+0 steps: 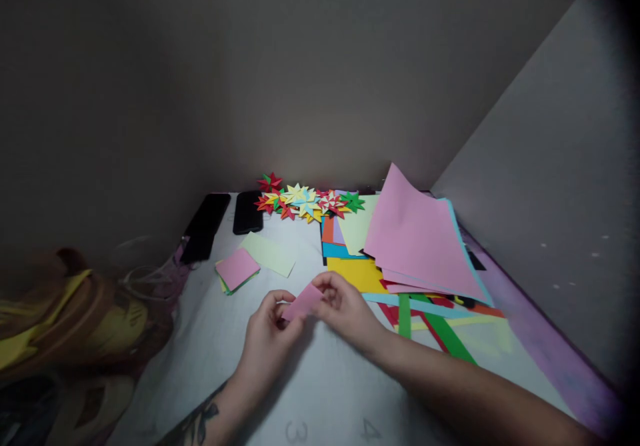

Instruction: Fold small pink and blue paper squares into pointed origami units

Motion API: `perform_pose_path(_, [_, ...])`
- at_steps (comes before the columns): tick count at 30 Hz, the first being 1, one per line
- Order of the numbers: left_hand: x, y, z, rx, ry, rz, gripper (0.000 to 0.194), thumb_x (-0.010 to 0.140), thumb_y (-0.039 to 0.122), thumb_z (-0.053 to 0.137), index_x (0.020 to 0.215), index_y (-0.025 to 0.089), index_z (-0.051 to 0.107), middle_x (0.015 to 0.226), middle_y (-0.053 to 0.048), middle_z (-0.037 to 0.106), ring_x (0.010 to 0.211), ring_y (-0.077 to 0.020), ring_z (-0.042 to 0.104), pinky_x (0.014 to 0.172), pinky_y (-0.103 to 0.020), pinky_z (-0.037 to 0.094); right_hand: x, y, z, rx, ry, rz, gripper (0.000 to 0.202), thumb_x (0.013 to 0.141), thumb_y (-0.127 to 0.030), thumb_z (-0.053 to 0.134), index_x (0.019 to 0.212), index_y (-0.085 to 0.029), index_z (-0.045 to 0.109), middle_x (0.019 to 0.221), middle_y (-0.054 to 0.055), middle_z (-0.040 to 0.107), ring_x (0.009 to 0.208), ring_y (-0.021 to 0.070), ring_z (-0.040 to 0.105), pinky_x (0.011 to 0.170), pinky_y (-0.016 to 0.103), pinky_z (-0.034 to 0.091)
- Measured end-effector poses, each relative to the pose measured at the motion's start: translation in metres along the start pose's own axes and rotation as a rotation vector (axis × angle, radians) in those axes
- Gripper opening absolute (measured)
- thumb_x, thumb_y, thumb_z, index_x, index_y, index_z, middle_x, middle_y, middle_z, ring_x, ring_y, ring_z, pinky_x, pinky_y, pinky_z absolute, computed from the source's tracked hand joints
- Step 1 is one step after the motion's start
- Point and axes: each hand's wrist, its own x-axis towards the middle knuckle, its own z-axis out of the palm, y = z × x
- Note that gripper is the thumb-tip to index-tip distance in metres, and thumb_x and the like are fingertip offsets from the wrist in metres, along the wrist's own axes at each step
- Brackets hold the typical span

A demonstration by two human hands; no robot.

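Between my two hands is a small folded pink paper (304,301), held just above the white table cover. My left hand (273,329) pinches its lower left end between thumb and fingers. At its upper right end, my right hand (345,309) grips it the same way. To the left of the hands lies a small stack of square papers (238,269) with a pink one on top. A pale green paper strip (270,254) rests beside that stack.
Several folded paper stars (305,201) are heaped along the wall. Large pink sheets (420,233) and coloured strips (440,319) spread over the right side. Two dark phones (249,212) lie at the back left. A bag-like brown and yellow object (110,319) is blurred at far left.
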Motion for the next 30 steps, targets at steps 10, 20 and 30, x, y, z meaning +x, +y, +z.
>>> perform_pose_path(10, [0.001, 0.007, -0.001, -0.054, 0.006, 0.002, 0.031, 0.071, 0.023, 0.061, 0.099, 0.016, 0.049, 0.066, 0.001, 0.064, 0.059, -0.0115, 0.057, 0.059, -0.024, 0.044, 0.009, -0.001, -0.02, -0.049, 0.142, 0.02, 0.019, 0.079, -0.034, 0.058, 0.07, -0.017, 0.055, 0.065, -0.002, 0.047, 0.062, 0.013, 0.044, 0.056, 0.025, 0.036])
perform_pose_path(20, [0.0, 0.006, -0.001, 0.105, -0.14, 0.004, 0.016, 0.074, 0.029, 0.06, 0.07, 0.013, 0.061, 0.063, -0.001, 0.057, 0.059, -0.0119, 0.051, 0.057, -0.024, 0.039, 0.0, 0.002, -0.004, -0.125, -0.026, -0.022, 0.015, 0.077, -0.027, 0.058, 0.066, -0.017, 0.057, 0.067, -0.001, 0.05, 0.064, 0.0132, 0.047, 0.06, 0.025, 0.037])
perform_pose_path(30, [-0.001, 0.013, -0.004, 0.084, -0.14, 0.053, 0.027, 0.074, 0.034, 0.062, 0.057, 0.014, 0.058, 0.059, 0.001, 0.053, 0.058, -0.0108, 0.046, 0.056, -0.022, 0.034, -0.01, 0.011, 0.013, 0.26, -0.078, 0.191, 0.023, 0.07, -0.035, 0.07, 0.069, -0.014, 0.061, 0.067, 0.0, 0.061, 0.062, 0.0123, 0.051, 0.061, 0.025, 0.041])
